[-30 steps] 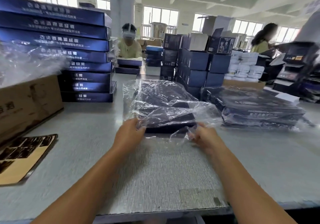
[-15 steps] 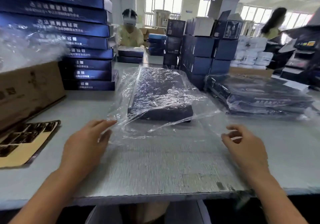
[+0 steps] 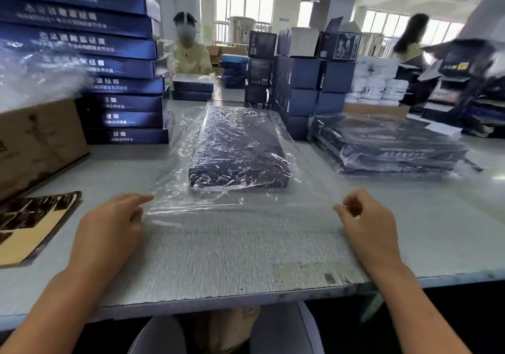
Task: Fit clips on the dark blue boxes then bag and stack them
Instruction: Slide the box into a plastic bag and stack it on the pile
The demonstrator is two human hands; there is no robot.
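From the head view, the stack of bagged boxes (image 3: 388,148) at right blurs under wrinkled film, so its count is unclear. One dark blue box (image 3: 240,148) lies inside the clear bag (image 3: 232,203) mid-table. The left hand (image 3: 109,228) pinches the bag's near left corner; the right hand (image 3: 366,222) pinches the right corner. Bare table (image 3: 218,258) runs to the near edge. Left, the unbagged stack (image 3: 109,66) is cut off on top.

Glossy, crinkled clear plastic bag (image 3: 235,145) wraps a dark box (image 3: 237,159) on a matt, finely textured grey table (image 3: 235,255).
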